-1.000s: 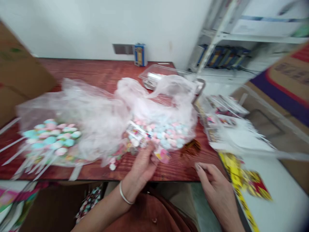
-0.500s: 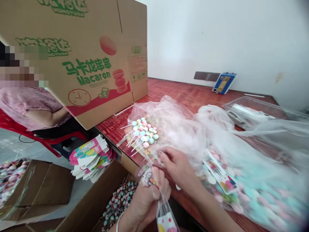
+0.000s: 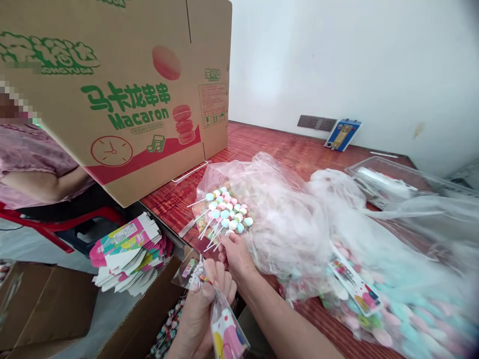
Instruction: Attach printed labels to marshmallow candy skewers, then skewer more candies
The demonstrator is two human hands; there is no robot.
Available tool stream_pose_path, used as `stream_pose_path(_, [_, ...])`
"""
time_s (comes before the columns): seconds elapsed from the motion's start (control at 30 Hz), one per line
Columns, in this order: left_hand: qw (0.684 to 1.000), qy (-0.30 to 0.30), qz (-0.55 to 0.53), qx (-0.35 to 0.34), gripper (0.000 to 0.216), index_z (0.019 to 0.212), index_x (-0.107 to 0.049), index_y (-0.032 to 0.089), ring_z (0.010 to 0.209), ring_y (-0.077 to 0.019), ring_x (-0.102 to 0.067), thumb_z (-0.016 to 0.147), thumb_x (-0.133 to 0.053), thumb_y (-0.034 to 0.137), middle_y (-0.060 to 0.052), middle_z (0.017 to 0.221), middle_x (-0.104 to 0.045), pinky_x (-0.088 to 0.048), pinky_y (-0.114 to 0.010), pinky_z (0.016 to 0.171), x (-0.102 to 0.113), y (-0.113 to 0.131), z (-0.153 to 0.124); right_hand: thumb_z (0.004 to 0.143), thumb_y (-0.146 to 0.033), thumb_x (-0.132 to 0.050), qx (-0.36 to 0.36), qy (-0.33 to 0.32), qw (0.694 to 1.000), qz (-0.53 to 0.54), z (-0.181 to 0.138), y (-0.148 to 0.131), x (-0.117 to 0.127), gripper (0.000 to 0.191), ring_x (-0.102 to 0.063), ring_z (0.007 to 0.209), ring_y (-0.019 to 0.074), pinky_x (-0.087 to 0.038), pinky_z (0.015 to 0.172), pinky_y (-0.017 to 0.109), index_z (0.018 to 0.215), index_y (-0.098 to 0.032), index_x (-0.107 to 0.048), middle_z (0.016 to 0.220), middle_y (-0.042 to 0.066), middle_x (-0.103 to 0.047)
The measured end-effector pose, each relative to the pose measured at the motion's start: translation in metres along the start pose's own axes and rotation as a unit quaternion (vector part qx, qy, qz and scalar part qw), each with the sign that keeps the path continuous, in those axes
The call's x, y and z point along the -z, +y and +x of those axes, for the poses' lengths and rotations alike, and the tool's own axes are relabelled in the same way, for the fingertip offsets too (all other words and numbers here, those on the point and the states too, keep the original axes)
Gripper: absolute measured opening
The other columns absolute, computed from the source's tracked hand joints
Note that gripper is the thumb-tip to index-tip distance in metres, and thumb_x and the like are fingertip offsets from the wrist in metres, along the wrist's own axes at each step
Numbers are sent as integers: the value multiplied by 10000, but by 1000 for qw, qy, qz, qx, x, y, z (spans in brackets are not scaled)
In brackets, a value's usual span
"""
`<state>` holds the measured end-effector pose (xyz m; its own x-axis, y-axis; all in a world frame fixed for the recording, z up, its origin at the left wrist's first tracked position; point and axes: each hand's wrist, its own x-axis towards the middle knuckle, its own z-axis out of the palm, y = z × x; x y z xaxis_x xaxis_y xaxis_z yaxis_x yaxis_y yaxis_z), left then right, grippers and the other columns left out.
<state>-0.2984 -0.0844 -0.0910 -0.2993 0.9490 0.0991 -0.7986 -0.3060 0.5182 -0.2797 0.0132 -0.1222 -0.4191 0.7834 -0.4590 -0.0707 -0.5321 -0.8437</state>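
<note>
My left hand (image 3: 207, 296) is closed around a clear plastic bag (image 3: 230, 331) with a colourful printed card inside. The bag's top, with small printed lettering, sticks out above the fist. Just ahead, my right hand (image 3: 239, 254) has thumb and fingers pinched at the lower stick ends of a pile of candy skewers (image 3: 228, 207). These carry pastel pink, blue and white balls on white sticks. Beneath the pile lies a large clear bag (image 3: 284, 214) of candies on the red-brown table.
A big Macaron carton (image 3: 149, 99) stands at the left of the table, a seated person (image 3: 41, 164) behind it. Printed cards (image 3: 129, 249) are stacked on an open box (image 3: 130, 319) holding wrapped candies. At right are another candy bag (image 3: 419, 304) and a clear bin (image 3: 396, 169).
My right hand has moved left and forward from beside the left hand to the candy skewers. My left hand has shifted left with the plastic bag. The view has turned slightly.
</note>
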Motion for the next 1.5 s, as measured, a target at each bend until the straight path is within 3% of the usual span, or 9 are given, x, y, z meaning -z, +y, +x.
stream_pose_path(0.3, [993,109,-32,13,421,654,-467,167,515,-70,-316,713,-844,344,60,607,-365,-343,-206,491,-3,10,12,788,-477,-653,64,-33,997,-37,-58,0,65,324,-423,429,82,-277,411,207,647,-196,-576,530,-44,-557])
stream_pose_path(0.47, [989,127,-72,3,402,704,-509,166,508,-62,-350,657,-887,292,77,606,-355,-348,-189,464,-2,11,37,819,-552,-619,76,-41,990,-109,-88,-5,109,390,-450,474,86,-319,430,202,673,-191,-593,591,-31,-573])
stream_pose_path(0.57, [987,133,-94,4,371,728,-521,165,498,-56,-358,675,-877,256,83,615,-354,-352,-180,453,-4,9,46,813,-537,-627,72,-38,990,-115,-87,-8,119,384,-453,469,84,-341,415,190,665,-185,-587,572,-32,-562])
stream_pose_path(0.67, [987,124,-98,6,350,732,-513,166,491,-53,-353,708,-853,244,84,621,-346,-358,-182,450,-8,6,48,798,-484,-640,61,-40,994,-87,-66,-15,106,338,-438,441,78,-321,372,179,652,-183,-590,549,-35,-558])
stream_pose_path(0.9, [989,126,-71,-18,381,710,-485,170,482,-55,-331,704,-855,259,83,603,-330,-346,-180,442,-7,16,42,778,-430,-693,50,-42,996,-53,-1,-28,44,301,-468,377,76,-299,323,177,619,-190,-604,485,-50,-560])
stream_pose_path(1.03, [991,111,-55,-47,405,686,-478,167,466,-49,-308,693,-864,290,85,585,-348,-346,-177,437,0,29,41,784,-419,-703,24,-59,997,-44,-10,-7,36,341,-421,291,54,-225,288,170,569,-182,-586,436,-43,-580])
stream_pose_path(1.2, [992,108,-43,-47,396,675,-483,168,457,-48,-297,708,-852,308,81,578,-373,-338,-174,434,6,34,41,775,-503,-665,-34,-50,998,31,-19,20,23,325,-416,278,53,-207,267,160,720,-192,-589,496,-47,-627])
stream_pose_path(1.37, [991,116,-55,-34,398,660,-472,174,453,-51,-283,722,-841,307,80,573,-363,-326,-179,436,8,33,39,776,-514,-657,-58,-29,991,113,7,21,-9,376,-343,287,36,-195,287,155,646,-203,-490,422,-85,-515])
stream_pose_path(1.5, [990,126,-56,-29,413,655,-466,173,456,-47,-278,712,-849,317,79,577,-360,-325,-174,440,10,33,36,739,-494,-711,-62,-27,987,148,10,20,-12,386,-276,294,24,-170,300,148,647,-208,-468,393,-110,-460])
